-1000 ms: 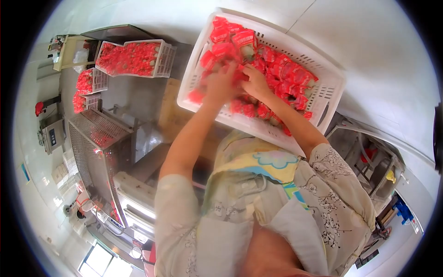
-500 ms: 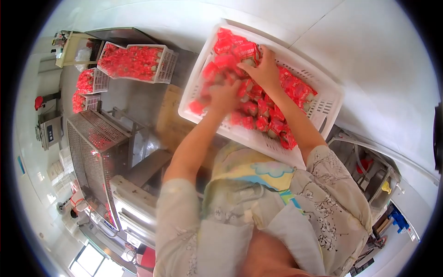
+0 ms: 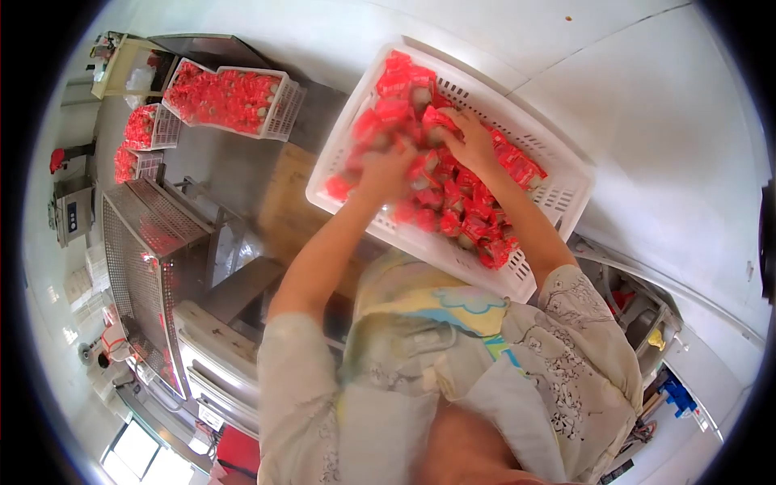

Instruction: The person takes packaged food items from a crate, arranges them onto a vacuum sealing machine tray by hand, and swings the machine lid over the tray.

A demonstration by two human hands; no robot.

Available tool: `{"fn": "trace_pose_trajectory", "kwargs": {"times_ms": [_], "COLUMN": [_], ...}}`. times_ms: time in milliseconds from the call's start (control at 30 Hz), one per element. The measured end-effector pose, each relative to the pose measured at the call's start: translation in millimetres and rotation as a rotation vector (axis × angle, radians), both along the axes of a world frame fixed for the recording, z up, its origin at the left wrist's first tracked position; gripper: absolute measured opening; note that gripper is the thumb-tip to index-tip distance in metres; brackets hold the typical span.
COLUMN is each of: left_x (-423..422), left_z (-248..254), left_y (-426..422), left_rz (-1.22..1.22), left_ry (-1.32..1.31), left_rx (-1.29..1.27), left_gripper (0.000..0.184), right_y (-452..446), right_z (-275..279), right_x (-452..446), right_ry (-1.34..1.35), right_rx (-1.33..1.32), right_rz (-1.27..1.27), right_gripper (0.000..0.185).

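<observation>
A white plastic crate [image 3: 558,198] in front of me holds many small red packets [image 3: 477,218] with pale contents showing through. My right hand [image 3: 473,139] is over the middle of the pile, its thumb and fingers closed about a red packet [image 3: 438,120]. My left hand [image 3: 386,168] is low among the packets on the crate's left side. Motion smears its fingers, so I cannot make out whether it grips any packet.
More white crates [image 3: 284,105] filled with red packets stand at the upper left. A perforated metal machine guard [image 3: 137,250] is on the left, with a tan board [image 3: 283,190] beside the crate. The white wall [image 3: 638,113] borders the crate's far side.
My right hand has shifted slightly down within the crate, and a red packet now shows between its thumb and fingers. My left hand remains blurred among the packets. The whole view has shifted slightly.
</observation>
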State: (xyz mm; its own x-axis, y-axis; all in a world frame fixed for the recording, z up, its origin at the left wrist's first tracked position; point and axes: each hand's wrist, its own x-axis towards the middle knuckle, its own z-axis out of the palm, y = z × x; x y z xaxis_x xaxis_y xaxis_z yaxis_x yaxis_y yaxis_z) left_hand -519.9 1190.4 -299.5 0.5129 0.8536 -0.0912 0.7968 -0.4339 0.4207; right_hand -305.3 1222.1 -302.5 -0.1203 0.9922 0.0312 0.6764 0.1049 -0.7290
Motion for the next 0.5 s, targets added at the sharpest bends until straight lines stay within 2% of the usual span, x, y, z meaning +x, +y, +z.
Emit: {"fn": "trace_pose_trajectory", "kwargs": {"times_ms": [67,167,267,367,500], "left_x": [1,4,8,2,-6], "left_z": [-4,-7,-6,-7,27], "left_y": [2,2,2,2,3], "left_rz": [-0.018,-0.041,-0.031,-0.03,-0.026], "left_ry": [-0.076,0.001,0.033,0.039,-0.114], "left_rx": [0.002,-0.038,-0.126,-0.059,-0.055], "left_gripper": [0.047,0.045,0.043,0.044,0.047], "right_y": [-7,8,20,28,17], "right_z": [35,26,23,5,9], "right_x": [-10,-28,-51,-33,11], "right_ry": [-0.166,-0.387,-0.523,-0.454,-0.164], "right_rx": [-0.073,0.013,0.022,0.028,0.263], "right_rz": [0.032,-0.001,0.023,0.129,0.014], "right_gripper": [0.065,0.07,0.058,0.047,0.032]}}
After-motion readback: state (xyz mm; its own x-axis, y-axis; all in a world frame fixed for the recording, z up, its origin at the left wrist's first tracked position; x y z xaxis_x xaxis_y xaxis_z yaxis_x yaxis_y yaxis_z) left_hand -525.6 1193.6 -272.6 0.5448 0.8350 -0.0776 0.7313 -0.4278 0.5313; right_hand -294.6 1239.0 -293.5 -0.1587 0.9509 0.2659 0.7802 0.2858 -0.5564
